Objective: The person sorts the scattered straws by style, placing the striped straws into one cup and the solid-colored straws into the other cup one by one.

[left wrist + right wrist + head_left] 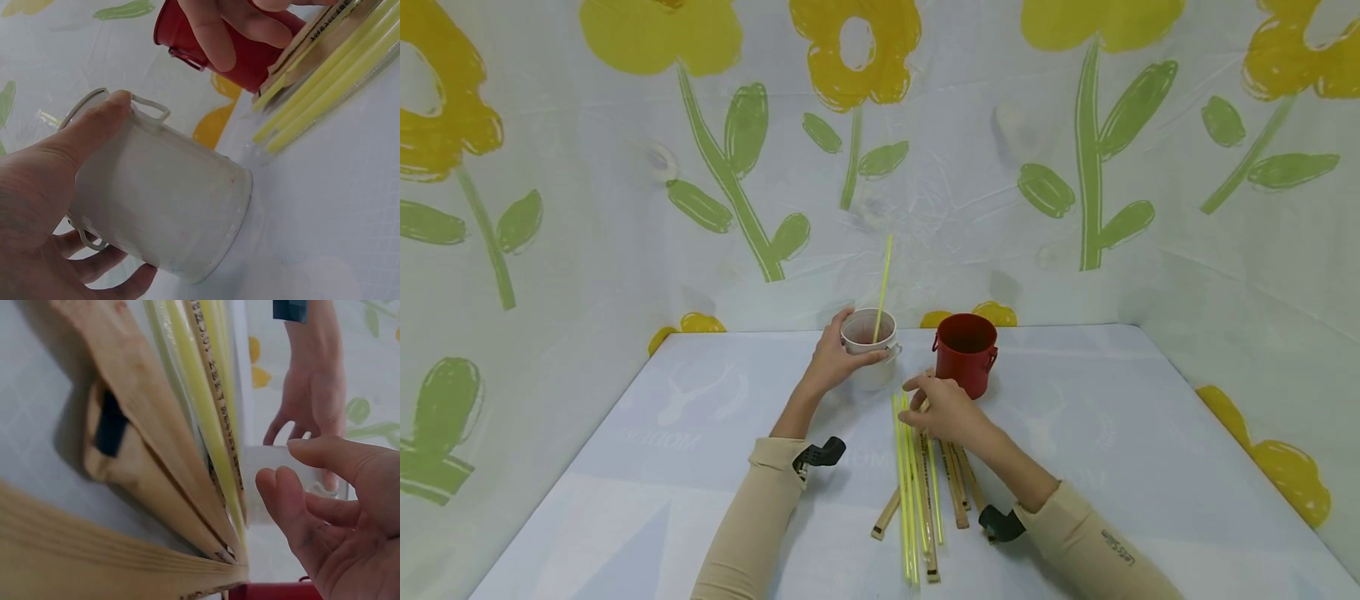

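Note:
My left hand (833,360) grips a small white metal bucket (162,194), thumb at the rim and fingers round its far side. One yellow straw (884,279) leans upright in that bucket. Over a pile on the table hovers my right hand (953,410), its fingers loosely bent, with a gap between thumb and fingertips and nothing held. Below it lie several yellow straws (904,492) in clear wrapping, mixed with long, thin brown paper packets (957,492) bearing printed letters. Their far ends are partly hidden by the right hand in the head view.
A red metal bucket (966,367) with side handles stands just beyond the right hand, right of the white one. Behind the white table (700,500) hangs a flower-printed sheet (940,208), which also runs along both sides. Dark wrist mounts sit on both sleeves.

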Motion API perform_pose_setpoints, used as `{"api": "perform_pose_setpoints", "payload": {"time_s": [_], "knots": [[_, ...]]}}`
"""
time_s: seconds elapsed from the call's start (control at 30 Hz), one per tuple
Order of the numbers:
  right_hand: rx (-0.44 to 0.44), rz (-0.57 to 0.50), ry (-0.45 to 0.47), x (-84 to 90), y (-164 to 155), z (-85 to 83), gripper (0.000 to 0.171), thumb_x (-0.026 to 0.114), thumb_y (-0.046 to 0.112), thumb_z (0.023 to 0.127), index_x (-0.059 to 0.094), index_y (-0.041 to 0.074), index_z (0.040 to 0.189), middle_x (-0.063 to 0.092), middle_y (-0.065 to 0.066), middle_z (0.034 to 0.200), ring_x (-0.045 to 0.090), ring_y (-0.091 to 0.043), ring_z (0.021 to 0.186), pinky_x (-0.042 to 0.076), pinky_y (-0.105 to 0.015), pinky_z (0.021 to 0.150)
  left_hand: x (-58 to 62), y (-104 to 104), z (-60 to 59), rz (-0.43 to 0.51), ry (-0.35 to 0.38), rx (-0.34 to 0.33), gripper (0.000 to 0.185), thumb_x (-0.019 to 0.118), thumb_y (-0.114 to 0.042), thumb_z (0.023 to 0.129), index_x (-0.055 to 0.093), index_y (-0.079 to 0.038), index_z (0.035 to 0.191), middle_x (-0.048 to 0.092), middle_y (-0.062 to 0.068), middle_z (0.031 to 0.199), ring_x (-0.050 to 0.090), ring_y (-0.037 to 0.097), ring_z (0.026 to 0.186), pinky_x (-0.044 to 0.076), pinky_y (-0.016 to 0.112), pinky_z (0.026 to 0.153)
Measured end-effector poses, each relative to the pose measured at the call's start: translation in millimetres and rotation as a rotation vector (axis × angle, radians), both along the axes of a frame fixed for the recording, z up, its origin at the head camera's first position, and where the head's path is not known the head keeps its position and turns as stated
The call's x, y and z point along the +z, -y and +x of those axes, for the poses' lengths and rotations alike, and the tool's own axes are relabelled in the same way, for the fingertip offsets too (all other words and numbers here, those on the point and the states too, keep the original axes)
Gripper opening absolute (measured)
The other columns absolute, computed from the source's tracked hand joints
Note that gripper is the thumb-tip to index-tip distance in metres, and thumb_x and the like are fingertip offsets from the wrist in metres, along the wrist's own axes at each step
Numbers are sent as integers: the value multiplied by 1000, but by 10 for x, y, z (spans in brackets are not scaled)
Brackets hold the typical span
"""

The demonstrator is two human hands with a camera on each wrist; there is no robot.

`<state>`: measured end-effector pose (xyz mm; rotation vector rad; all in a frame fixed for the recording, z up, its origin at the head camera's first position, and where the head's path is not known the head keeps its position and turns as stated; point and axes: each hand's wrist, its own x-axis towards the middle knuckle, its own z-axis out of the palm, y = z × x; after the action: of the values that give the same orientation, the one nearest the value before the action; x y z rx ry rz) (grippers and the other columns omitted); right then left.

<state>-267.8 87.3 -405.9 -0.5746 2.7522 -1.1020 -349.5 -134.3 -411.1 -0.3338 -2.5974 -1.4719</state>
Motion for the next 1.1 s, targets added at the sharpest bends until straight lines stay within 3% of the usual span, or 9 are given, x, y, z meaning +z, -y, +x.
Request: {"api": "perform_pose_setpoints", "payload": {"time_s": [0.33,0.63,0.9,1.1], "knots": [[21,50,33,-81,31,11,49,78,20,84,61,2,127,71,-12,97,64,-13,51,55,-25,58,-14,3,-12,7,-7,-5,105,85,-43,73,24,-17,155,42,18,143,45,38,131,40,58,104],[0,153,69,-77,61,49,51,80,24,82,64,0,125,68,-4,79,59,-13,52,52,-25,55,-14,2,-7,2,-5,0,103,85,-43,74,24,-22,155,42,17,142,45,37,130,40,57,103],[8,198,106,-40,84,65,55,80,22,82,61,-2,128,65,-1,71,58,-14,50,48,-23,52,-14,-1,-14,-5,-13,-7,104,85,-42,74,24,-18,155,42,18,142,46,37,130,40,57,104],[-2,263,120,22,128,43,46,81,23,81,67,0,118,62,-4,61,53,-16,79,47,-24,55,-17,2,-25,0,-6,-6,102,85,-41,75,24,-22,155,42,17,142,46,35,130,41,55,104]]}}
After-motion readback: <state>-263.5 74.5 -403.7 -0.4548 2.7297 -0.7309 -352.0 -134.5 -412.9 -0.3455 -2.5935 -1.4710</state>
